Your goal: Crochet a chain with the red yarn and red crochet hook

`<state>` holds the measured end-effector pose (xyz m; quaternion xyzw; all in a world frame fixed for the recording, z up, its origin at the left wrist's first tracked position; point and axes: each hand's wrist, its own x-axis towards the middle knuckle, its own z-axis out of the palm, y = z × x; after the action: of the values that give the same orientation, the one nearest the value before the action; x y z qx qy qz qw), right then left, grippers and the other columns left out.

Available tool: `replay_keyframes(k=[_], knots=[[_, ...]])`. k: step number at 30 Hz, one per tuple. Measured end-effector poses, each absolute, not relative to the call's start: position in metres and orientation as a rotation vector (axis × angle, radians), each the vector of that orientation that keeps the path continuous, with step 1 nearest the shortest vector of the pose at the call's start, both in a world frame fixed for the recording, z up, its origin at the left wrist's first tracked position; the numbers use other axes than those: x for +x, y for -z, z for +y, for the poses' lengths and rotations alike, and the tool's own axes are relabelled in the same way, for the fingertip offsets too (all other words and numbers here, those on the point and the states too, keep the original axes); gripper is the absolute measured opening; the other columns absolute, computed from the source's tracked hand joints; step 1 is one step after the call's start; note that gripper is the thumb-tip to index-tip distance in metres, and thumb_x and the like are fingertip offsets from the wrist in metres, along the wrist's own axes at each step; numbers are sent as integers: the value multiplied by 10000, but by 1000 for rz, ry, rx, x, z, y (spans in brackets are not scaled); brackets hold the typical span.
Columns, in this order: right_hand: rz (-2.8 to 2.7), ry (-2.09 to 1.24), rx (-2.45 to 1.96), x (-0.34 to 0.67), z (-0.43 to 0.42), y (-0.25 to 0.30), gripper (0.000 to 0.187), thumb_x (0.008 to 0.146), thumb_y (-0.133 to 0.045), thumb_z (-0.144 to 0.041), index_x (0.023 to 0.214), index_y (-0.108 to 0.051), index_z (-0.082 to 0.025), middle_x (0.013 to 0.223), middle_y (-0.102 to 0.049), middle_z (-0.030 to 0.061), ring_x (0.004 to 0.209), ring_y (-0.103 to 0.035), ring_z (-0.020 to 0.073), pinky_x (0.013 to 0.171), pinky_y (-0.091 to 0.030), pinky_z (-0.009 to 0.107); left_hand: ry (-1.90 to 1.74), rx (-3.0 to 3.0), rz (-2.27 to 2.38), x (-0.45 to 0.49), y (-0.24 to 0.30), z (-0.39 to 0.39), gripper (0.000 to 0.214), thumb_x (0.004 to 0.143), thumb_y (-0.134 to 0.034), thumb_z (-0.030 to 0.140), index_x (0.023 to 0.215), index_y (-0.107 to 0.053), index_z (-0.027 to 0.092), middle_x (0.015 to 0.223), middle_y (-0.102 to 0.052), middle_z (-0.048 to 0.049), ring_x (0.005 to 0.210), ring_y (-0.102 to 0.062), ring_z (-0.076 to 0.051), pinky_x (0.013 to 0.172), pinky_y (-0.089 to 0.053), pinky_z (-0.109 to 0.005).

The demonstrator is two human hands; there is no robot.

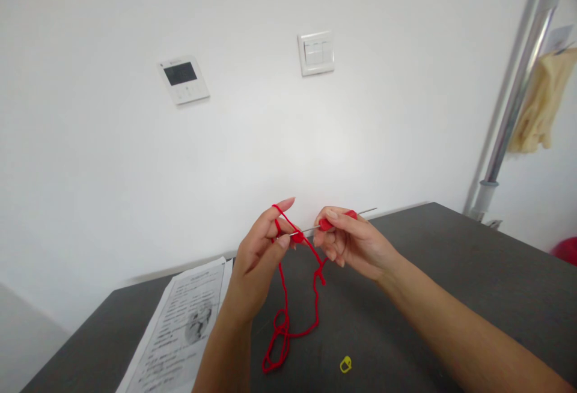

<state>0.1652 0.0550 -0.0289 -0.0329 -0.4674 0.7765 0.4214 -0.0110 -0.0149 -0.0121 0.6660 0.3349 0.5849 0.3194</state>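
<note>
My right hand [349, 240] grips a crochet hook by its red handle [325, 224]. The thin metal shaft reaches left to a small red crocheted piece [297, 237]. My left hand [264, 249] pinches that piece between thumb and fingers, with the hook's tip close to the thumb. Red yarn [288, 220] runs over the raised left index finger and down to the work. Below the hands, more of the yarn hangs down and lies in loose loops on the dark table [378, 327]. Fingers partly hide the stitches.
Printed sheets [175, 327] lie on the table at the left. A yellow stitch marker [345, 364] rests near the front. On the white wall behind are a control panel [184, 79] and a switch [316, 53]. A metal pole [518, 92] stands at right, beside a hanging yellowish cloth [541, 104].
</note>
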Motion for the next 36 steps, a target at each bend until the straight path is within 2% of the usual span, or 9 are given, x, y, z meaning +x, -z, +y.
replay_keyframes(k=[11, 18, 22, 24, 26, 28, 29, 32, 36], knots=[[-1162, -1909, -72, 159, 48, 30, 310, 802, -799, -402, 735, -651, -138, 680, -757, 44, 510, -690, 112, 352, -485, 113, -1612, 1713, 934, -5, 11, -18, 422, 905, -654, 236, 1326, -625, 253, 842, -679, -4, 773, -631, -146, 734, -495, -268], [-1248, -1795, -93, 157, 41, 29, 284, 865, -733, -424, 822, -625, -164, 864, -747, 67, 794, -755, 178, 404, -540, 139, -1658, 1663, 963, -10, 10, -16, 440, 889, -684, 242, 1325, -622, 255, 831, -688, 8, 742, -647, -121, 727, -510, -238], [-1306, -1975, -47, 157, 39, 29, 353, 887, -662, -536, 900, -535, -207, 868, -733, 26, 607, -742, 166, 335, -496, 161, -1691, 1720, 1060, -7, 8, -17, 434, 899, -652, 237, 1330, -607, 236, 826, -685, 9, 723, -651, -126, 734, -532, -259], [-1319, -2043, -43, 157, 37, 29, 391, 887, -626, -592, 910, -502, -222, 772, -725, 2, 446, -657, 131, 297, -432, 154, -1704, 1771, 1093, -6, 7, -18, 425, 901, -639, 224, 1324, -605, 238, 813, -677, 17, 708, -637, -120, 723, -526, -255], [-1293, -2027, -84, 157, 36, 28, 396, 888, -625, -589, 886, -518, -208, 612, -668, -28, 321, -456, 59, 285, -309, 118, -1705, 1809, 1108, -4, 6, -18, 417, 899, -626, 198, 1314, -605, 240, 795, -666, 25, 712, -628, -119, 720, -514, -251], [-1224, -1944, -147, 156, 35, 27, 396, 869, -674, -549, 810, -562, -174, 467, -526, -76, 330, -242, 16, 316, -183, 105, -1678, 1819, 1093, -3, 5, -18, 421, 892, -618, 180, 1310, -596, 223, 776, -656, 26, 728, -632, -129, 721, -507, -260], [-1186, -1907, -176, 156, 35, 26, 399, 850, -708, -527, 764, -579, -159, 430, -442, -98, 360, -182, 15, 335, -141, 114, -1663, 1810, 1077, -2, 5, -17, 424, 888, -617, 179, 1310, -589, 209, 765, -652, 25, 729, -634, -136, 716, -504, -268], [-1089, -1867, -209, 156, 36, 25, 416, 783, -787, -495, 661, -593, -148, 414, -289, -122, 411, -132, 31, 363, -100, 150, -1600, 1759, 1043, -2, 3, -16, 439, 882, -630, 204, 1316, -570, 179, 750, -660, 14, 726, -635, -152, 713, -495, -288], [-1037, -1855, -197, 154, 36, 24, 407, 768, -809, -456, 617, -584, -153, 405, -230, -130, 417, -105, 39, 371, -111, 161, -1569, 1704, 1038, -2, 3, -15, 466, 882, -659, 236, 1333, -557, 171, 762, -683, 0, 747, -642, -158, 733, -489, -294]])
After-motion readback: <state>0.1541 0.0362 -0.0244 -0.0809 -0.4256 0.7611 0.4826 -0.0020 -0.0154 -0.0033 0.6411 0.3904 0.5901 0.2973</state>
